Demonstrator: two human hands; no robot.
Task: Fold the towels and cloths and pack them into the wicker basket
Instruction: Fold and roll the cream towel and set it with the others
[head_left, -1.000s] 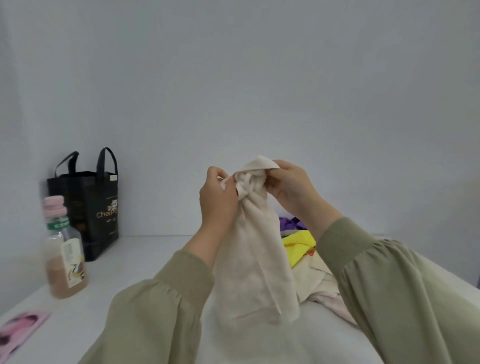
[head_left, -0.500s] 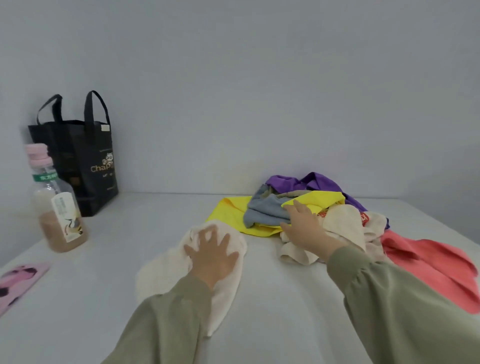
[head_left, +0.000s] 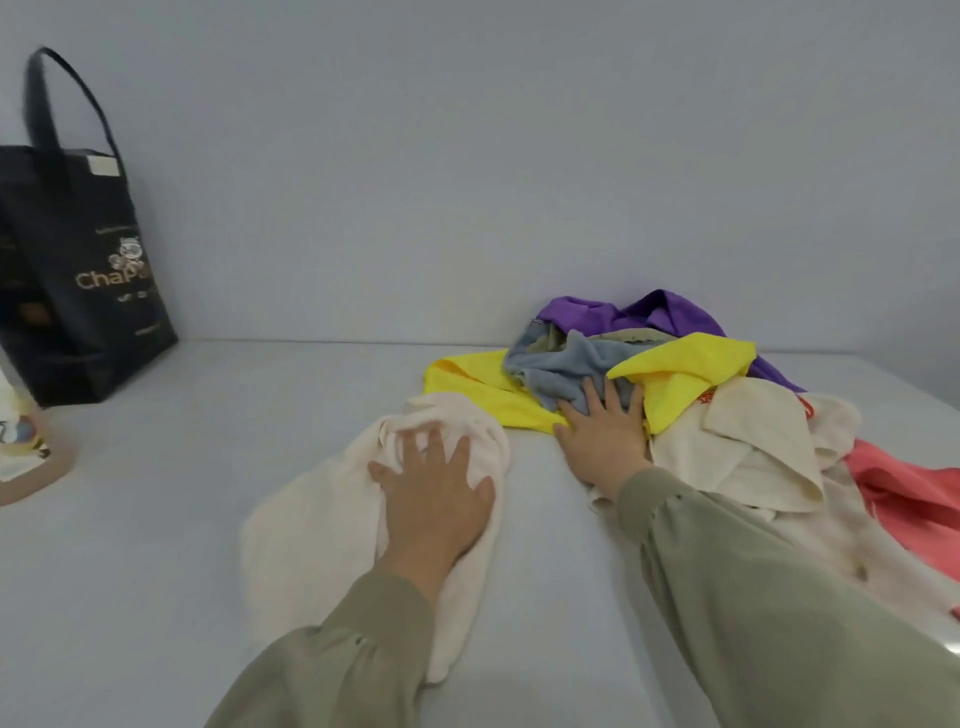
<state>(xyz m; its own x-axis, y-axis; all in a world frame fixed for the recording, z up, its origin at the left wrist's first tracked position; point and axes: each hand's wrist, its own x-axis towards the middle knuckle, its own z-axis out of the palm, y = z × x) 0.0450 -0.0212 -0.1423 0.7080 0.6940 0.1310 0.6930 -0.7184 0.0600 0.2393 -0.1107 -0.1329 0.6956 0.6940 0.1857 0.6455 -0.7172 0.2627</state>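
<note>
**Early days: one towel down, pile waiting**

My left hand (head_left: 434, 491) lies flat, fingers spread, on the cream towel (head_left: 322, 525). Beyond, my right hand (head_left: 605, 441) presses open-palmed on the unfolded pile (head_left: 675, 374). No wicker basket visible, possibly off-frame.

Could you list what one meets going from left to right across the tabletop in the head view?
Bottle → black tote bag → cream towel under the left hand → right hand → pile of cloths → pink cloth.

Black tote bag (head_left: 78, 270), seemingly a bottle (head_left: 26, 447).
</note>
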